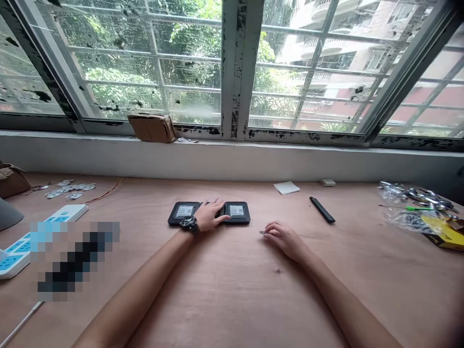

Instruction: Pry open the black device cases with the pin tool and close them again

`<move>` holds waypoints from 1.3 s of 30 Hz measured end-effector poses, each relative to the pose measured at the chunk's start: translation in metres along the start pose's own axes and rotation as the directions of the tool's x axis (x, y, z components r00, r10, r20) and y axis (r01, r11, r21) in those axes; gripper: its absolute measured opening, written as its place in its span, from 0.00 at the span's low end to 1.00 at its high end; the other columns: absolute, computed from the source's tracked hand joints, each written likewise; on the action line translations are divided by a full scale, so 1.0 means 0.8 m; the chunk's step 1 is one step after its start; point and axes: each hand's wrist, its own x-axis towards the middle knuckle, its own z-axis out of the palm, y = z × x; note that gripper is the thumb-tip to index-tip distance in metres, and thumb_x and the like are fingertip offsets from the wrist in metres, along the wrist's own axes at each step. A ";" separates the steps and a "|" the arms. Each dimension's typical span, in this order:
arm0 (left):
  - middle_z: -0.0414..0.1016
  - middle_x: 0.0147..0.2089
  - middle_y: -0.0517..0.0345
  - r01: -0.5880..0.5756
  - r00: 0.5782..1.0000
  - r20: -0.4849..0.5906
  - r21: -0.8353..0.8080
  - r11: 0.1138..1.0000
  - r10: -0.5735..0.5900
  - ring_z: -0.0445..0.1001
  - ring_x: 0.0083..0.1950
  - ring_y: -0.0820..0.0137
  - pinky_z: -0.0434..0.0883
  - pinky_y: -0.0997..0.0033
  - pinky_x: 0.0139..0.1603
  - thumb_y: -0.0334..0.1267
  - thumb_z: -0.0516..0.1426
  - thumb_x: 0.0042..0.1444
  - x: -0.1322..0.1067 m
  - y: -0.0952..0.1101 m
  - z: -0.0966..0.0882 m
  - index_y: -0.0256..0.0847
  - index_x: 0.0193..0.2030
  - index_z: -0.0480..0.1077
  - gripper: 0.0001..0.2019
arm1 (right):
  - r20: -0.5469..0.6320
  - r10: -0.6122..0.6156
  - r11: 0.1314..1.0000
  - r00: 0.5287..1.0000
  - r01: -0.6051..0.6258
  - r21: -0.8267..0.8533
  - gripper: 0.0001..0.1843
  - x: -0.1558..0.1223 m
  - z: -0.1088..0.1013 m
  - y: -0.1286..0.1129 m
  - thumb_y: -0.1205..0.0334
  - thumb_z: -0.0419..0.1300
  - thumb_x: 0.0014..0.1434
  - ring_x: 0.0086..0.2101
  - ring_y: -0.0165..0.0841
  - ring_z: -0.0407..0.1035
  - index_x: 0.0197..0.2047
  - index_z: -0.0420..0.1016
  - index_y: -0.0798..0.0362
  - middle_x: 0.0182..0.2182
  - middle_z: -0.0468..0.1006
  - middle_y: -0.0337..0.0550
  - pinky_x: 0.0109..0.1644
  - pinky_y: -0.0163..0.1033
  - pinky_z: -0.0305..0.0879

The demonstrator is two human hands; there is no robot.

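Note:
Flat black solid-state drives with white labels lie in a row on the table, a left one (174,214) and a right one (246,212) plain to see. My left hand (210,215) rests palm down between them, fingers spread, covering most of the dark middle part. A black wristwatch (189,223) is on my left wrist. To the right of the row, my right hand (286,238) is low over the table, thumb and fingers pinched on a small shiny piece (262,232). That piece is too small to name.
A black strip-shaped tool (322,210) and white paper (286,188) lie on the wooden table. A power strip (68,213) stands left; plastic bags (409,220), a green screwdriver (413,208) and a yellow box (445,239) lie right. A cardboard box (152,128) sits on the windowsill.

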 end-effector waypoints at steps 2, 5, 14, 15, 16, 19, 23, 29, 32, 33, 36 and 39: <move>0.65 0.70 0.43 -0.028 1.000 -0.003 0.002 1.000 0.028 0.53 0.76 0.50 0.45 0.42 0.76 0.65 0.51 0.66 0.020 0.013 0.009 0.38 0.69 0.65 0.36 | -0.073 0.005 1.000 0.997 -0.006 -0.017 0.14 0.001 -0.001 0.004 0.47 0.57 0.69 0.46 0.42 0.75 0.44 0.77 0.46 0.45 0.80 0.45 0.52 0.47 0.70; 0.68 0.68 0.42 -0.064 0.998 -0.015 0.000 0.998 0.064 0.51 0.77 0.49 0.43 0.42 0.76 0.65 0.53 0.65 0.019 0.030 0.011 0.36 0.66 0.67 0.36 | -0.154 0.038 0.999 0.987 -0.042 -0.022 0.14 0.001 -0.004 0.008 0.46 0.57 0.69 0.44 0.42 0.76 0.45 0.76 0.46 0.42 0.82 0.45 0.49 0.47 0.70; 0.70 0.67 0.44 -0.132 0.981 -0.145 -0.013 0.991 0.129 0.57 0.74 0.46 0.43 0.36 0.76 0.67 0.56 0.61 -0.107 0.100 0.002 0.39 0.68 0.66 0.38 | -0.299 0.102 0.995 0.949 -0.095 0.040 0.22 0.005 0.007 0.005 0.43 0.57 0.68 0.43 0.43 0.77 0.58 0.71 0.46 0.42 0.83 0.45 0.50 0.49 0.72; 0.69 0.68 0.44 -0.123 0.981 -0.150 -0.016 0.992 0.120 0.57 0.74 0.46 0.42 0.35 0.76 0.66 0.56 0.62 -0.116 0.106 0.002 0.38 0.69 0.65 0.38 | -0.303 0.092 0.996 0.949 -0.087 0.029 0.22 0.006 0.008 0.005 0.44 0.56 0.69 0.44 0.43 0.77 0.60 0.70 0.46 0.42 0.83 0.46 0.51 0.50 0.71; 0.68 0.68 0.43 -0.118 0.983 -0.146 -0.023 0.993 0.114 0.57 0.74 0.46 0.43 0.35 0.76 0.65 0.56 0.62 -0.122 0.110 0.002 0.38 0.69 0.64 0.39 | -0.299 0.071 0.997 0.952 -0.072 0.009 0.21 0.007 0.008 0.004 0.45 0.56 0.69 0.45 0.44 0.76 0.60 0.71 0.45 0.43 0.82 0.46 0.52 0.50 0.71; 0.64 0.71 0.42 -0.165 0.985 -0.068 -0.068 0.984 0.160 0.56 0.75 0.47 0.53 0.38 0.75 0.65 0.58 0.62 -0.128 0.107 0.001 0.39 0.71 0.63 0.39 | -0.296 0.001 0.999 0.955 -0.015 -0.045 0.15 0.008 0.006 -0.002 0.48 0.55 0.70 0.47 0.46 0.74 0.51 0.77 0.44 0.45 0.82 0.47 0.54 0.53 0.69; 0.54 0.76 0.44 -0.145 0.982 -0.137 -0.116 0.983 0.129 0.56 0.75 0.49 0.62 0.42 0.71 0.58 0.57 0.66 -0.125 0.089 0.000 0.44 0.68 0.66 0.30 | -0.366 0.061 0.998 0.929 -0.051 0.036 0.16 0.006 0.004 -0.019 0.47 0.53 0.71 0.46 0.45 0.72 0.51 0.75 0.46 0.48 0.79 0.51 0.53 0.54 0.69; 0.65 0.71 0.48 -0.152 0.985 -0.121 -0.260 0.954 0.124 0.66 0.70 0.54 0.66 0.48 0.70 0.50 0.58 0.68 -0.135 0.108 0.008 0.47 0.73 0.60 0.29 | -0.429 0.172 0.917 0.887 0.015 0.399 0.17 0.001 0.021 -0.051 0.47 0.47 0.73 0.41 0.40 0.71 0.57 0.64 0.45 0.40 0.75 0.47 0.44 0.45 0.72; 0.60 0.73 0.47 -0.158 0.986 0.010 -0.299 0.941 0.169 0.64 0.71 0.53 0.61 0.43 0.72 0.54 0.60 0.65 -0.138 0.119 0.008 0.47 0.75 0.53 0.37 | -0.461 0.205 0.884 0.864 0.038 0.465 0.15 -0.003 0.036 -0.068 0.48 0.44 0.74 0.35 0.37 0.69 0.55 0.64 0.43 0.34 0.70 0.42 0.40 0.42 0.71; 0.59 0.74 0.47 -0.159 0.983 0.041 -0.311 0.937 0.181 0.63 0.72 0.54 0.60 0.43 0.73 0.54 0.60 0.65 -0.138 0.120 0.007 0.48 0.76 0.53 0.37 | -0.466 0.196 0.880 0.863 0.055 0.472 0.15 -0.005 0.041 -0.073 0.48 0.44 0.74 0.34 0.37 0.68 0.53 0.65 0.43 0.33 0.69 0.41 0.39 0.42 0.71; 0.57 0.75 0.49 -0.161 0.975 0.094 -0.329 0.930 0.203 0.59 0.74 0.54 0.58 0.43 0.74 0.55 0.59 0.66 -0.136 0.120 0.002 0.49 0.76 0.52 0.37 | -0.448 0.125 0.879 0.885 0.110 0.463 0.13 -0.010 0.054 -0.082 0.48 0.46 0.74 0.31 0.35 0.66 0.51 0.66 0.43 0.31 0.68 0.40 0.36 0.41 0.68; 0.55 0.76 0.49 -0.167 0.973 0.095 -0.337 0.927 0.210 0.58 0.75 0.54 0.56 0.43 0.74 0.56 0.58 0.66 -0.135 0.117 0.001 0.50 0.76 0.50 0.37 | -0.421 0.107 0.888 0.901 0.104 0.448 0.14 -0.012 0.064 -0.083 0.47 0.47 0.74 0.31 0.35 0.65 0.51 0.67 0.44 0.31 0.69 0.40 0.36 0.41 0.68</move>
